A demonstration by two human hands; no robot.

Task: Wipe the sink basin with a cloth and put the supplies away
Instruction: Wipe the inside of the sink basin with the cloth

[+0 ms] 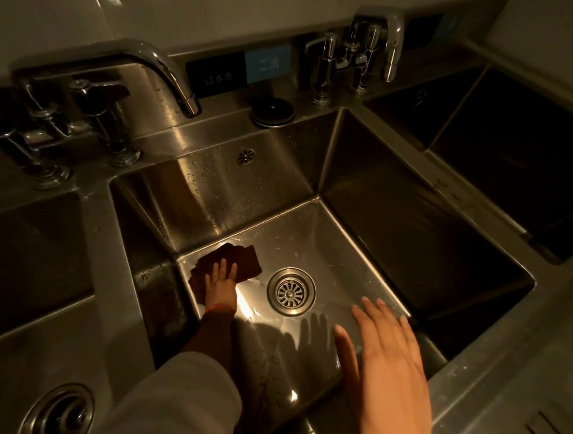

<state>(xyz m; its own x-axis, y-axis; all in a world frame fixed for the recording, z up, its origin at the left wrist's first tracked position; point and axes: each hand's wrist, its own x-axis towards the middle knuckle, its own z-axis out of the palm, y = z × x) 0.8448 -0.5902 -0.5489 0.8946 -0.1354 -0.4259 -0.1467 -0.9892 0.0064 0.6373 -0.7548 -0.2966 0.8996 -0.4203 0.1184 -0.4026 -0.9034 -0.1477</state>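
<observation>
A deep stainless steel sink basin (pixel 336 238) fills the middle of the view, with a round drain strainer (pixel 291 290) in its wet floor. A dark brown cloth (pixel 241 259) lies flat on the basin floor near the back-left corner. My left hand (pixel 220 279) reaches down into the basin and presses on the cloth with its fingers spread over it. My right hand (pixel 389 363) hovers above the front right part of the basin, palm down, fingers apart, holding nothing.
A curved faucet (pixel 160 72) with handles stands at the back left; a second faucet set (pixel 365 47) at the back right. A round black lid (pixel 272 111) sits on the back ledge. More basins lie to the left (pixel 33 256) and right (pixel 508 143).
</observation>
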